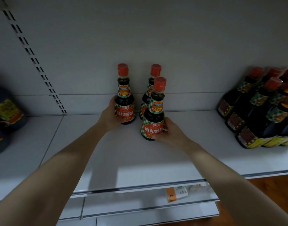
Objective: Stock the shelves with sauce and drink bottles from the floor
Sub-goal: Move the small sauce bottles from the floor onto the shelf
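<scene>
**Two-handed soy sauce stocking**

The white shelf (172, 152) has a crowd of dark bottles (257, 115) at its right end and what I think are big jugs (4, 115) at the left edge, though they're too blurry to be sure. Mid-shelf, by the back wall, stand three upright red-capped sauce bottles. Both arms are stretched forward. The left hand (109, 115) wraps the left bottle (125, 105), and the right hand (171, 129) grips the front bottle (153, 118) low down. The back bottle (148, 95) stands free. My guess is they're being lined up tight, labels facing out.
</scene>
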Demonstrator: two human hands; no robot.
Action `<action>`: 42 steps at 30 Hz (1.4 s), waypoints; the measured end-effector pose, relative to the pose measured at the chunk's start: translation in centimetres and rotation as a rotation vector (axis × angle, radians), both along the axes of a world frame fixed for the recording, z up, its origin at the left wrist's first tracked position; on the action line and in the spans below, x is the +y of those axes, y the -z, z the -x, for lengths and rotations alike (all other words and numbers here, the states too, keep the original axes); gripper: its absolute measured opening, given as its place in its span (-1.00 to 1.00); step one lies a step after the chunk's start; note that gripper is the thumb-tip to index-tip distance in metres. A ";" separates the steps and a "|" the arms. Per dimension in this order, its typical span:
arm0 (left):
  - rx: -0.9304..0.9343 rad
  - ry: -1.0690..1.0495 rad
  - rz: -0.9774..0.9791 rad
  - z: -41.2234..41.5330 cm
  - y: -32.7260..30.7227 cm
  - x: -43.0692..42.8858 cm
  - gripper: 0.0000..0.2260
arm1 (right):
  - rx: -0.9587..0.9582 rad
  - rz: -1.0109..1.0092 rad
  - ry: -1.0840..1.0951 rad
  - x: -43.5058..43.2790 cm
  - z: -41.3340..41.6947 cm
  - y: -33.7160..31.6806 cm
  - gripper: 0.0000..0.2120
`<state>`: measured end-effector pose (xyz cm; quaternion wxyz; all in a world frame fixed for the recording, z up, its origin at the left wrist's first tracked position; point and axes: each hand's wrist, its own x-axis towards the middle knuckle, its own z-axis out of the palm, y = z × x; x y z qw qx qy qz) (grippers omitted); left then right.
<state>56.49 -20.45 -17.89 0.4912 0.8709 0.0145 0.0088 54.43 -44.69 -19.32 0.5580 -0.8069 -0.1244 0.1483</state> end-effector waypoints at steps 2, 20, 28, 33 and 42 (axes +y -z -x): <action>-0.010 0.000 -0.021 -0.1 0.1 -0.1 -0.15 | 0.002 0.001 -0.004 0.0 0.0 0.0 -0.35; -0.018 -0.018 -0.056 0.1 0.1 0.5 -0.17 | -0.020 0.007 -0.008 0.3 0.5 -0.4 -0.37; 0.001 0.008 -0.056 0.3 -0.1 0.6 -0.15 | 0.012 0.022 -0.020 -0.1 0.2 -0.5 -0.34; -0.004 0.010 -0.061 0.4 -0.3 0.4 -0.15 | -0.030 0.069 -0.024 -0.1 0.2 -0.3 -0.33; -0.006 0.000 -0.084 0.5 -0.4 0.4 -0.16 | -0.027 0.081 -0.012 -0.1 0.4 -0.3 -0.36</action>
